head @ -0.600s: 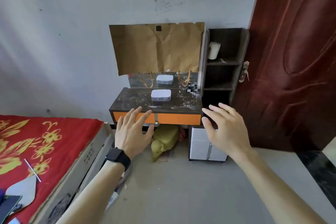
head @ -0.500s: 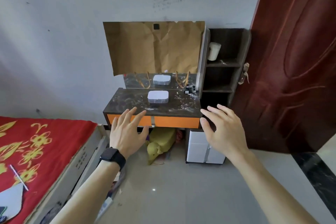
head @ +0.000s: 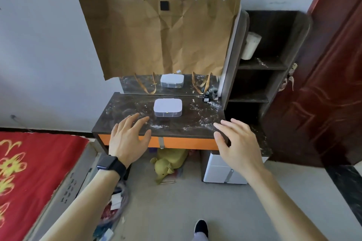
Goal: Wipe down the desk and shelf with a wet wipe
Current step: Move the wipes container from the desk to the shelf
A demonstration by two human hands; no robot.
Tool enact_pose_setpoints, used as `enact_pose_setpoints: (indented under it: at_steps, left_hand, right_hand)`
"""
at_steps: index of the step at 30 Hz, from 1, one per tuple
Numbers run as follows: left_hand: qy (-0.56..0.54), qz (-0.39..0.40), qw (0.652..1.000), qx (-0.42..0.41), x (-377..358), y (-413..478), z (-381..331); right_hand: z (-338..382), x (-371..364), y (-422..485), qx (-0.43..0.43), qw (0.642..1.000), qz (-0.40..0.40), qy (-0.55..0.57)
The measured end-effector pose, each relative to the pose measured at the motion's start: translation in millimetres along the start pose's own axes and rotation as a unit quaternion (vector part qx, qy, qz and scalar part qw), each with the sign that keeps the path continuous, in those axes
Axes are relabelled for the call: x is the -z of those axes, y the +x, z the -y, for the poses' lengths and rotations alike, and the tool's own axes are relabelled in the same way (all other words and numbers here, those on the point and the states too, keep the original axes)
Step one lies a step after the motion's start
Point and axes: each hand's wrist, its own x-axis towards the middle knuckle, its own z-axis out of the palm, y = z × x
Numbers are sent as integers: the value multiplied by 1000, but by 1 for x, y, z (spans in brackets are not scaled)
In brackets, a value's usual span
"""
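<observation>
Stepped in much closer to the bench since half a second ago, with both grips now reaching further over its dark top. Holding the left grip out flat over the front left part, fingers straight and spread, nothing in it; wearing a black watch on that wrist. Holding the right grip out over the front right corner, open too, fingers a bit bent and spread, nothing in it. Cannot tell if either one touches the top. Can see a white box with a shut lid lying flat near the middle of the bench, just past the left fingertips and not touched. Lots of white dust all over the top, most on the right side. Two or so tiny dark bottles at the back right corner. Behind the bench, a big sheet of brown paper over most of a mirror, with only a low strip left bare and showing the box again. Right beside the bench, at its right end, a tall dark shelf with a whitish roll on its top board. Below the top, an orange drawer. Under that, a yellow-green soft toy on the floor beside a little white cabinet. Off to the left, a bed with a red cover. Off to the right, a dark red door.
</observation>
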Motion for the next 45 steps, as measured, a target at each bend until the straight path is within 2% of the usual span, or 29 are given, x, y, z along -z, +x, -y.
enact_pose_setpoints:
  at_steps: [9, 15, 18, 22, 25, 28, 31, 35, 41, 45]
  left_hand:
    - [-13, 54, 997, 61, -77, 108, 30]
    - [-17, 133, 982, 135, -135, 159, 69]
    - [-43, 189, 968, 162, -170, 186, 87]
    - [-112, 262, 933, 220, -210, 224, 102]
    - [-216, 282, 888, 292, -234, 256, 104]
    - [-285, 301, 835, 362, -257, 286, 104]
    - [-311, 315, 801, 403, -281, 306, 111]
    - [-323, 332, 799, 382, -299, 322, 116]
    - [-354, 290, 787, 413, -303, 322, 114]
    - [-434, 246, 773, 392, -291, 322, 104]
  right_hand:
    - [-40, -122, 109, 3, 990, 136, 25]
    - [-59, -214, 151, -8, 970, 241, 8]
    - [-70, -261, 167, -25, 947, 322, -9]
    - [-79, -315, 181, -74, 906, 415, -41]
    - [-81, -348, 193, -114, 870, 477, -55]
    - [-77, -374, 204, -191, 833, 518, -44]
    - [-69, -391, 217, -303, 828, 471, 23]
    - [-50, -412, 249, -444, 797, 369, 181]
    - [-46, -423, 257, -535, 751, 306, 235]
    - [-51, -413, 248, -584, 681, 265, 353]
